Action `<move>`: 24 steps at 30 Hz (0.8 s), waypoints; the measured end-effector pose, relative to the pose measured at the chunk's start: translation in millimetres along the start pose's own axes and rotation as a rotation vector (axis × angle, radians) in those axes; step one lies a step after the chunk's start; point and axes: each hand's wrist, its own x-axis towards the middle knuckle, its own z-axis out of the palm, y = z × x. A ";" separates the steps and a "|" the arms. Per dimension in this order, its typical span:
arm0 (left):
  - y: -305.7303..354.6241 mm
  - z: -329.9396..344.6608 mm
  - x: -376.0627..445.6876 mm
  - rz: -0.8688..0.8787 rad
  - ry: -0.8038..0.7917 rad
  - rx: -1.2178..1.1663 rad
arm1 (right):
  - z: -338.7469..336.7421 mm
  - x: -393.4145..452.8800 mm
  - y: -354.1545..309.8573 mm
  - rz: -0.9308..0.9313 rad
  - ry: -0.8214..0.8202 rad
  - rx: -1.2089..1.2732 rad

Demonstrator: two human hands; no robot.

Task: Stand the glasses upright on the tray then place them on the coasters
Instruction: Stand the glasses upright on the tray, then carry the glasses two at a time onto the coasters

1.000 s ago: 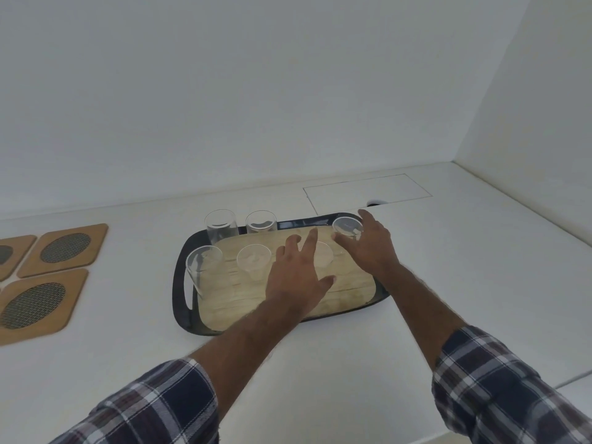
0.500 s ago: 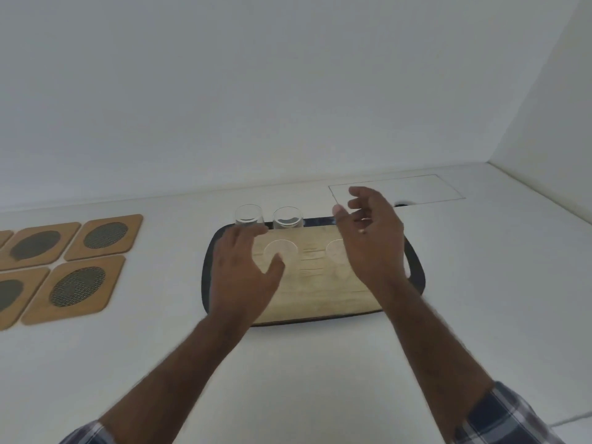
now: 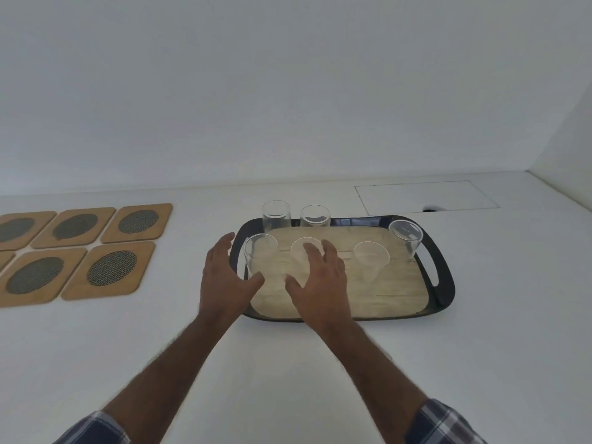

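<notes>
Glasses now all stand upright on the tray [image 3: 443, 283], six of them; a second ago your hands were righting the right-side pair. Your left hand [image 3: 224, 277] and right hand [image 3: 320, 280] have shifted left, fingers spread and empty, flanking the front-left glass [image 3: 260, 257], likely first for the coasters [image 3: 109, 270].

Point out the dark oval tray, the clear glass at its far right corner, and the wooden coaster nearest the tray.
dark oval tray [image 3: 447, 285]: head view, right rim.
clear glass [image 3: 406, 237]: head view, side wall.
wooden coaster [image 3: 110, 269]: head view, mesh centre.
</notes>
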 end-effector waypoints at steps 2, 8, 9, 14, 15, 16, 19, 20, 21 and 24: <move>-3.9 2.4 2.1 -0.028 -0.047 -0.022 | 4.1 -0.7 2.2 -0.026 0.022 -0.001; -6.4 12.8 9.9 -0.094 -0.137 -0.105 | 12.0 1.2 12.9 0.022 0.132 0.242; -5.7 15.5 10.9 -0.108 -0.144 -0.127 | 14.7 0.9 14.6 0.061 0.107 0.286; -3.2 29.2 18.7 -0.175 -0.168 -0.197 | 31.2 1.7 24.0 0.235 -0.027 0.465; -3.8 31.8 20.4 -0.173 -0.175 -0.206 | 34.1 3.1 25.6 0.255 -0.035 0.489; -4.9 34.1 21.4 -0.170 -0.180 -0.215 | 36.6 3.9 27.2 0.268 -0.040 0.506; -6.4 37.4 23.6 -0.159 -0.179 -0.219 | 41.7 5.6 28.8 0.244 -0.016 0.513; -7.9 38.1 24.2 -0.162 -0.174 -0.223 | 42.3 5.4 29.1 0.226 0.002 0.515; -9.8 38.9 25.1 -0.165 -0.164 -0.226 | 42.3 5.0 29.1 0.212 0.017 0.519; -14.3 37.5 26.5 -0.164 -0.101 -0.239 | 40.5 3.9 30.2 0.197 0.048 0.552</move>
